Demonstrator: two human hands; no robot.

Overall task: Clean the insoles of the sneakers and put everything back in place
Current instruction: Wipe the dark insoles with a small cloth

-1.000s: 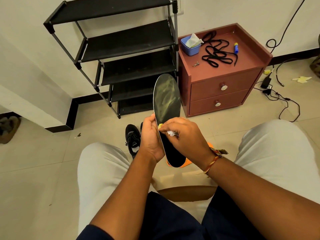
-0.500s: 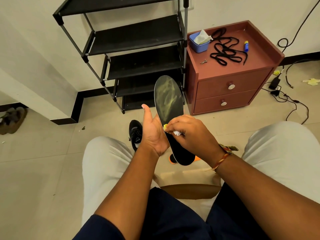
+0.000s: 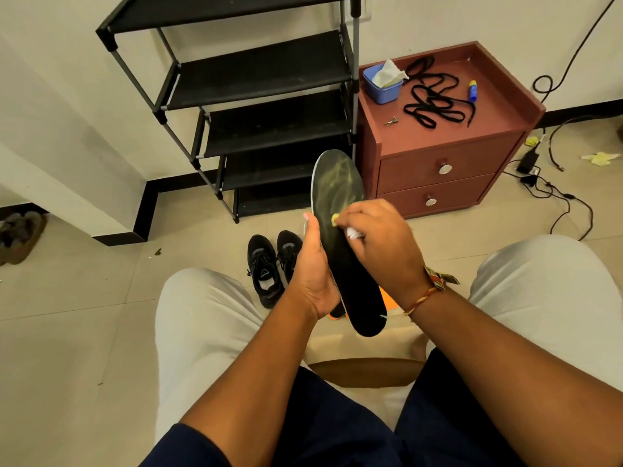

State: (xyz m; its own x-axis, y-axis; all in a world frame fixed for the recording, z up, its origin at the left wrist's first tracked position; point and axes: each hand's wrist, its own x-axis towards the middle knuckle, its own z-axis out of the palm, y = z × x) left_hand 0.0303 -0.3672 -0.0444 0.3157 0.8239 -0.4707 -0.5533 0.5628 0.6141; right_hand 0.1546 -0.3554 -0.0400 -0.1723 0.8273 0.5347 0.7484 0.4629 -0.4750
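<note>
A long black insole [image 3: 340,197] with yellowish smears on its upper half stands upright between my knees. My left hand [image 3: 312,267] holds its left edge, thumb up along the rim. My right hand [image 3: 381,246] pinches a small white wipe [image 3: 354,233], stained yellow at the tip, and presses it on the insole's middle. Two black sneakers [image 3: 269,267] without laces sit on the floor just behind my left hand. An orange thing [image 3: 386,298], mostly hidden, lies under the insole's heel.
A black shoe rack [image 3: 263,96] stands against the wall. Beside it a red-brown bedside cabinet [image 3: 448,156] carries a blue tub of wipes [image 3: 382,85], black laces [image 3: 435,99], a small blue bottle and keys. Cables and a charger [image 3: 529,163] lie on the floor at right. Brown shoes [image 3: 20,234] sit far left.
My right hand with the wipe has slid up the insole from near its lower middle. My left thumb has straightened along the rim. The view has shifted, showing both sneakers.
</note>
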